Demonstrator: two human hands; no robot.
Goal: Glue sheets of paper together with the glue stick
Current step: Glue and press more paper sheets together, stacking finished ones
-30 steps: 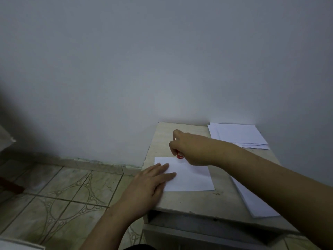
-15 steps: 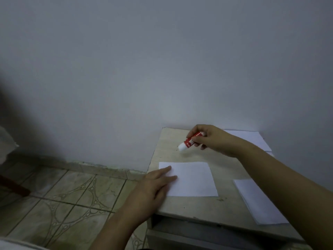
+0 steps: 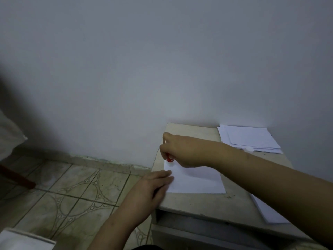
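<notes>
A small pale table (image 3: 189,202) bears one white sheet (image 3: 196,181) and two paper stacks (image 3: 250,139).

Matt paper on a dull, pale tabletop

White sheet (image 3: 196,181) smooth; table (image 3: 189,202) scuffed; floor tiles (image 3: 75,192) at nine o'clock faintly glossy.

A single white paper sheet (image 3: 196,179) lay at the front left of the small beige stone-topped table (image 3: 191,202). A stack of white paper sheets (image 3: 249,138) sat behind it to the right, against the pale wall (image 3: 162,60). Another white paper pile (image 3: 268,212) lay at the table's right front.
</notes>
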